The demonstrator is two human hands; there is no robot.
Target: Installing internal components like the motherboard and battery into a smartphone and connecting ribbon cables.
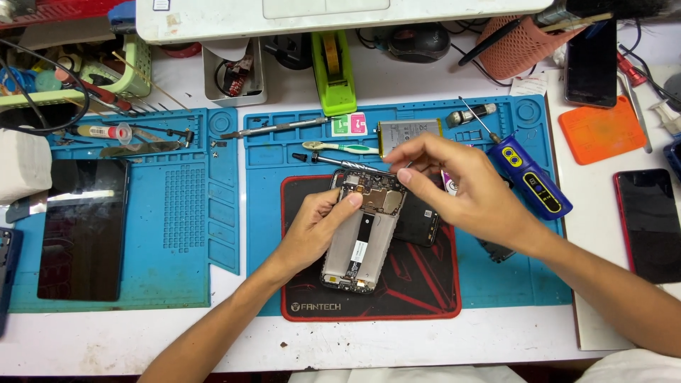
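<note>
An opened smartphone point(360, 241) with its back cover off lies on a black and red mouse pad point(418, 284), its circuit board exposed at the top. My left hand point(316, 223) grips the phone's left edge, thumb resting on the board. My right hand point(454, 181) hovers over the phone's top right corner with thumb and fingers pinched together; whether something small sits between them is hidden. A thin screwdriver point(340, 163) lies just beyond the phone.
Two blue repair mats point(177, 213) cover the desk. On them lie a blue electric screwdriver point(532, 177), a toothbrush point(340, 147), a battery point(408, 131), a dark tablet point(81, 227) and tools. A green tape dispenser point(332, 71), an orange pad point(599, 131) and phones point(649, 223) stand around.
</note>
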